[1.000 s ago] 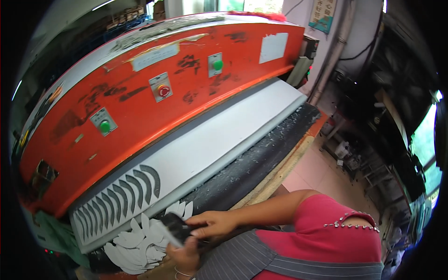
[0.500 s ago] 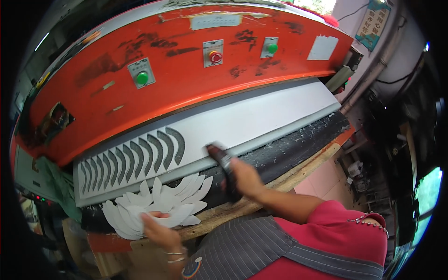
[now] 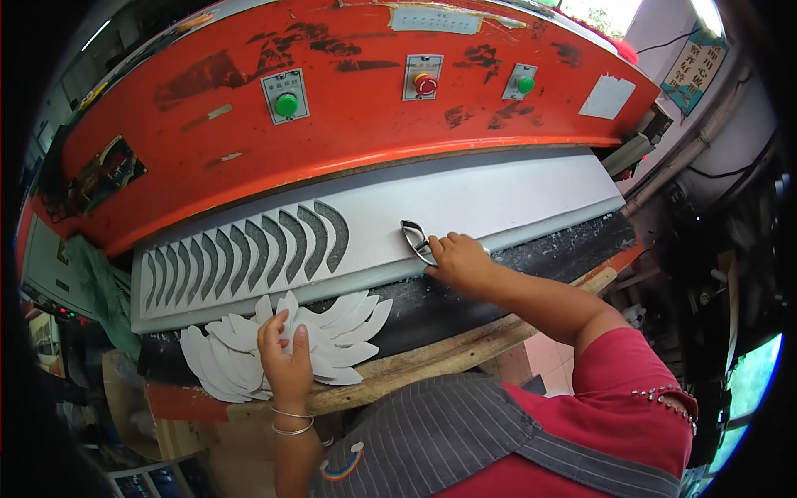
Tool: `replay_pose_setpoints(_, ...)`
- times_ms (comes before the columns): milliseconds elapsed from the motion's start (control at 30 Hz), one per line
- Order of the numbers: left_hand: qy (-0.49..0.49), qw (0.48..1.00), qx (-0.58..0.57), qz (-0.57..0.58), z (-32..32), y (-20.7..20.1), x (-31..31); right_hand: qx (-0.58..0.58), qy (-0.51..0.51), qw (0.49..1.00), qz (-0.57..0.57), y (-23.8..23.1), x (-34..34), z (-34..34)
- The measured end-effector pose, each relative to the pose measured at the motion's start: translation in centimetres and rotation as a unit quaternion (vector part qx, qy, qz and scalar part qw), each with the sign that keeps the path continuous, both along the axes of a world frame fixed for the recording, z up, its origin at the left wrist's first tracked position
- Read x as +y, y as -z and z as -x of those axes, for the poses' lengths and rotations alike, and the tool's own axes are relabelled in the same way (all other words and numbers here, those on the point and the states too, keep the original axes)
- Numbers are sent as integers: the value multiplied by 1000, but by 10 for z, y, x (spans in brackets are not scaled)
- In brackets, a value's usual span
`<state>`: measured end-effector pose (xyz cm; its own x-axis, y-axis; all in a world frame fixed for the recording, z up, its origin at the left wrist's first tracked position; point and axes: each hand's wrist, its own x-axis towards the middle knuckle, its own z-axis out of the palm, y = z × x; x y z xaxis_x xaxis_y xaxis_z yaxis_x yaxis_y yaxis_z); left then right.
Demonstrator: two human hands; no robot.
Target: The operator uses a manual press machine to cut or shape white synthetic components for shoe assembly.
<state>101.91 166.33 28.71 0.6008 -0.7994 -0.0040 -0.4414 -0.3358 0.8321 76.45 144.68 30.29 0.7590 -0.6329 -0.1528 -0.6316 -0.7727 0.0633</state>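
My right hand (image 3: 462, 264) grips a curved metal cutting die (image 3: 413, 241), a bladed outline with a crossbar, at the white sheet (image 3: 498, 195). Whether its edge rests flat on the sheet I cannot tell. Left of the die, a row of curved cut-outs (image 3: 264, 245) shows dark through the sheet. My left hand (image 3: 286, 353) is raised at the heap of white curved pieces (image 3: 344, 328), thumb and fingers apart, with nothing visible in it. The heap lies on the black strip in front of the sheet, and my hand hides part of it.
Behind the sheet stands a scuffed orange-red machine front (image 3: 357, 116) with two green buttons (image 3: 286, 104) and a red knob (image 3: 425, 84). A worn wooden edge (image 3: 465, 353) runs along the near side. Green cloth (image 3: 104, 290) hangs at the left.
My right hand has brought the die from above the black strip onto or just over the white sheet. My left hand has lifted off the heap's near pieces, its fingers now upward.
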Motion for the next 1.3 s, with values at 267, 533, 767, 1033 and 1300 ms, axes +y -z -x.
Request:
replay_pose_setpoints(267,40,995,89,32,11,6,-3,-60,-60,994,63,4,-15,10)
replay_pose_setpoints(533,46,992,111,31,18,3,-5,-123,-28,985,116,4,-16,16)
replay_pose_setpoints(767,77,993,87,23,21,3,-13,-27,19,999,-24,21,-8,10)
replay_pose_setpoints(1033,155,976,-154,-10,18,45,-93,-99,-242,964,-57,39,-75,-56)
replay_pose_setpoints(1300,133,970,-196,-62,35,78,-110,-156,4,963,-217,72,-71,-67)
